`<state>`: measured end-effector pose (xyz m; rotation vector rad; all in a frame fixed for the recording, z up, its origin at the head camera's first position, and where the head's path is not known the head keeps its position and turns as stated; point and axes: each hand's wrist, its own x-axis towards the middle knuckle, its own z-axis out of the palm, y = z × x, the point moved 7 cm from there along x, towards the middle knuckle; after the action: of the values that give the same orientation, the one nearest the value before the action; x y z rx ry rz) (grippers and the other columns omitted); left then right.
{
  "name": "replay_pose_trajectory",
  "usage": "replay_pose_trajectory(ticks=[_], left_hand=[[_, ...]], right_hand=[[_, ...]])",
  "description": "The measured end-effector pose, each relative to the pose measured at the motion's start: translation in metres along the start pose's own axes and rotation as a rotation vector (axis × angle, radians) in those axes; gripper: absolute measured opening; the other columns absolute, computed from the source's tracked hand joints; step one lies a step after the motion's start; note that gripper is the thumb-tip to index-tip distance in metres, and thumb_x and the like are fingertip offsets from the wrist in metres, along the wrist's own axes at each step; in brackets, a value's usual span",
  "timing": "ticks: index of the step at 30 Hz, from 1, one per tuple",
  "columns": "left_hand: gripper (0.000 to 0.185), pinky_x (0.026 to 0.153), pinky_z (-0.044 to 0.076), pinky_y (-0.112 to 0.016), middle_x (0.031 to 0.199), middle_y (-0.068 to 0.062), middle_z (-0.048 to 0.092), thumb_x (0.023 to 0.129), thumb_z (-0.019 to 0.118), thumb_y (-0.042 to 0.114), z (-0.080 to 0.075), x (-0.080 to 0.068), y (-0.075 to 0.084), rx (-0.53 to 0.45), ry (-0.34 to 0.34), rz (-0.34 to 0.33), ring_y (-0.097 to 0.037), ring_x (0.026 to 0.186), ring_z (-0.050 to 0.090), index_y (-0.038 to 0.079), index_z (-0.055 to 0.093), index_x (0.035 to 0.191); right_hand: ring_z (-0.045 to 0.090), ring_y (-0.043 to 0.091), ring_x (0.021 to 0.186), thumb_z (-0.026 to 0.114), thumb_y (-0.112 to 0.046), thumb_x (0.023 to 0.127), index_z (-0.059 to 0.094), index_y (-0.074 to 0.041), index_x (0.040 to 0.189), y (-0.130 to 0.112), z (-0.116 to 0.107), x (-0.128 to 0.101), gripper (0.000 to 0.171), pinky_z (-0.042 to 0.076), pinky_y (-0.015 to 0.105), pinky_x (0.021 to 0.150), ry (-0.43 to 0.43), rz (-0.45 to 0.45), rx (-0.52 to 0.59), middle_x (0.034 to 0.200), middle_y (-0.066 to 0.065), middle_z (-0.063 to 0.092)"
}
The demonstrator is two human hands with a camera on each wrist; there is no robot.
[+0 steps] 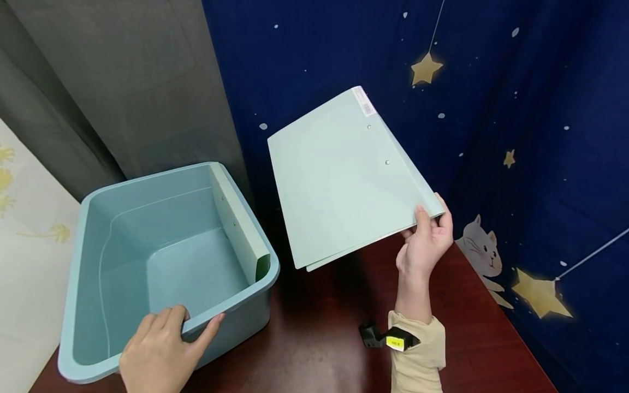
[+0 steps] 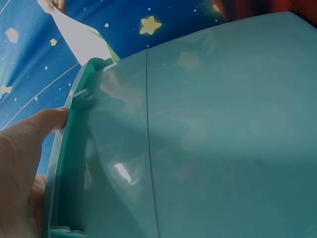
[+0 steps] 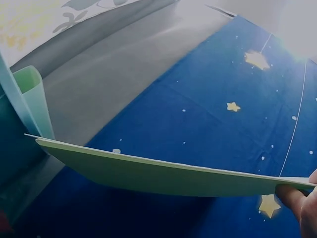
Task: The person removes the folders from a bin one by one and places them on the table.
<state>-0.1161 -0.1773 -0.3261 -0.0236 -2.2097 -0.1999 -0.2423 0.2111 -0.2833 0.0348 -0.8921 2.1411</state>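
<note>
Far left, the left hand (image 1: 159, 349) grips the near rim of the blue tub (image 1: 78, 256), thumb outside, fingers curled over the edge into the basin. The tub sits on the dark red table (image 1: 319, 327), and inside it one pale green folder (image 1: 241, 224) stands on edge against the right wall. Moving right, a second pale green folder (image 1: 344, 174) is up in the air above the table, tilted, pinched at its lower right corner by the right hand (image 1: 425, 240), thumb on top. Count: one tub, two folders. Behind hangs a blue starry curtain (image 1: 540, 109).
</note>
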Motion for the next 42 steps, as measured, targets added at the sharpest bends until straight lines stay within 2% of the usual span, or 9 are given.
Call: replay_pose_trajectory(ticks=[22, 27, 37, 42], left_hand=[[0.070, 0.039, 0.018, -0.025, 0.047, -0.002, 0.034, 0.079, 0.031, 0.073, 0.000, 0.000, 0.001, 0.020, -0.009, -0.003, -0.016, 0.041, 0.028, 0.007, 0.040, 0.057], [0.069, 0.039, 0.020, -0.024, 0.048, -0.003, 0.037, 0.079, 0.032, 0.072, 0.000, 0.000, 0.001, 0.041, -0.009, 0.009, -0.016, 0.042, 0.030, 0.006, 0.042, 0.058], [0.070, 0.038, 0.017, -0.026, 0.047, 0.000, 0.034, 0.077, 0.035, 0.074, 0.000, -0.002, -0.002, 0.000, 0.051, -0.013, -0.017, 0.041, 0.028, 0.007, 0.042, 0.057], [0.071, 0.038, 0.018, -0.027, 0.046, -0.001, 0.033, 0.077, 0.033, 0.075, 0.002, -0.002, -0.002, 0.011, 0.045, 0.000, -0.017, 0.040, 0.027, 0.007, 0.041, 0.057]], right_hand=[[0.063, 0.025, 0.090, 0.047, 0.004, 0.090, 0.047, 0.000, 0.124, 0.023, -0.036, -0.025, 0.034, 0.053, 0.033, 0.063, 0.031, 0.058, -0.093, 0.114, 0.023, 0.052], [0.064, 0.024, 0.089, 0.047, 0.002, 0.091, 0.045, -0.001, 0.125, 0.030, -0.044, -0.031, 0.034, 0.052, 0.034, 0.064, 0.042, 0.081, -0.077, 0.114, 0.023, 0.052], [0.065, 0.023, 0.087, 0.046, 0.002, 0.091, 0.044, 0.000, 0.126, 0.042, -0.061, -0.044, 0.034, 0.052, 0.034, 0.063, 0.082, 0.124, -0.085, 0.113, 0.021, 0.054], [0.066, 0.023, 0.086, 0.045, 0.003, 0.091, 0.043, 0.001, 0.125, 0.046, -0.069, -0.049, 0.034, 0.052, 0.033, 0.062, 0.097, 0.118, -0.077, 0.111, 0.021, 0.054]])
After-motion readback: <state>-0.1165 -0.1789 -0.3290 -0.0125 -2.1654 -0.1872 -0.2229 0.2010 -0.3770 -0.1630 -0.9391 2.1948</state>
